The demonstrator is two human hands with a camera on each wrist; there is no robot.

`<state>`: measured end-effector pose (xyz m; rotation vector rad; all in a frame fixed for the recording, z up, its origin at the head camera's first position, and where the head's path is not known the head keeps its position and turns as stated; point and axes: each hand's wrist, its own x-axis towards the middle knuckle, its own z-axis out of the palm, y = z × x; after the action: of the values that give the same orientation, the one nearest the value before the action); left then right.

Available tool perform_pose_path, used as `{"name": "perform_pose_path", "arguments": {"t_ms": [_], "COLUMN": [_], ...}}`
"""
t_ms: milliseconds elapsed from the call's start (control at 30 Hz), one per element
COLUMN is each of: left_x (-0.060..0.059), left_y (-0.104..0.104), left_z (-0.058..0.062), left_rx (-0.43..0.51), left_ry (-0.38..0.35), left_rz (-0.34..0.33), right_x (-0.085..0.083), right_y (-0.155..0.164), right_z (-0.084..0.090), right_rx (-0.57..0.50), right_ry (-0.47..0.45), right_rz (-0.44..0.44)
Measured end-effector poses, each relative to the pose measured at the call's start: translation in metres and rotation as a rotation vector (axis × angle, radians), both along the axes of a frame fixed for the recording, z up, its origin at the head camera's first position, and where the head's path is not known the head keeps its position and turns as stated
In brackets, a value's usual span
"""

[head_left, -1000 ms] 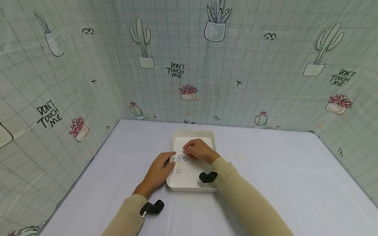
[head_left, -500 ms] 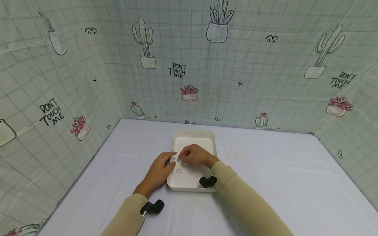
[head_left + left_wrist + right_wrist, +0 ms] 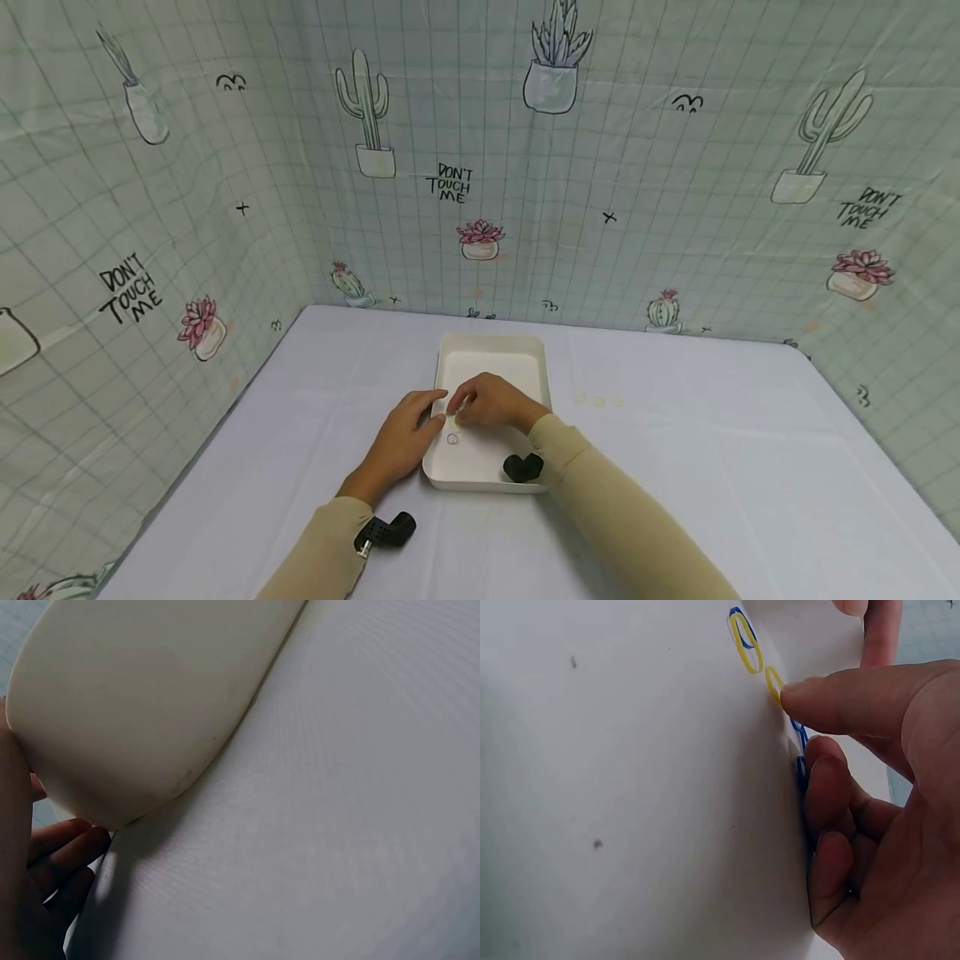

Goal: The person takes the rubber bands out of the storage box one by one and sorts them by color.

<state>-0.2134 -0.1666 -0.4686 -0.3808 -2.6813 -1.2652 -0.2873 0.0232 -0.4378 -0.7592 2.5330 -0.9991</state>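
Observation:
A white tray [image 3: 542, 367] sits mid-table. My right hand [image 3: 489, 403] reaches into it with its fingertips down on the floor near the left wall. In the right wrist view the index fingertip [image 3: 798, 694] presses a small yellow ring [image 3: 772, 679], and the other fingers cover blue rings [image 3: 798, 738]. A yellow and a blue ring [image 3: 742, 634] lie overlapped just beyond, seen as one ring [image 3: 452, 439] in the head view. My left hand [image 3: 405, 436] rests against the tray's left rim, thumb at the edge, fingers [image 3: 64, 851] loosely bent beside the outer wall [image 3: 135, 697].
Three faint yellow rings [image 3: 598, 401] lie on the white table [image 3: 712, 467] right of the tray. Cactus-print cloth walls [image 3: 675, 208] close in the back and both sides. Black camera mounts [image 3: 523, 467] sit on both wrists.
My right hand has slid left and nearer across the tray floor, covering the rings that showed earlier. The left hand has stayed at the rim.

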Motion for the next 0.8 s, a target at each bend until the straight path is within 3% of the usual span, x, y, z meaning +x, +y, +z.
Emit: {"name": "perform_pose_path", "arguments": {"t_ms": [300,800], "left_x": [0.0,-0.0003], "left_y": [0.0,-0.0001], "left_z": [-0.0023,-0.0032], "left_rx": [0.009,0.038], "left_ry": [0.007,-0.016], "left_rz": [-0.008,-0.01], "right_x": [0.0003,0.0021], "right_y": [-0.0012,0.0006], "right_z": [-0.0062,-0.0013], "right_rx": [0.039,0.042], "right_ry": [0.037,0.058], "right_rz": [-0.004,0.027]}}
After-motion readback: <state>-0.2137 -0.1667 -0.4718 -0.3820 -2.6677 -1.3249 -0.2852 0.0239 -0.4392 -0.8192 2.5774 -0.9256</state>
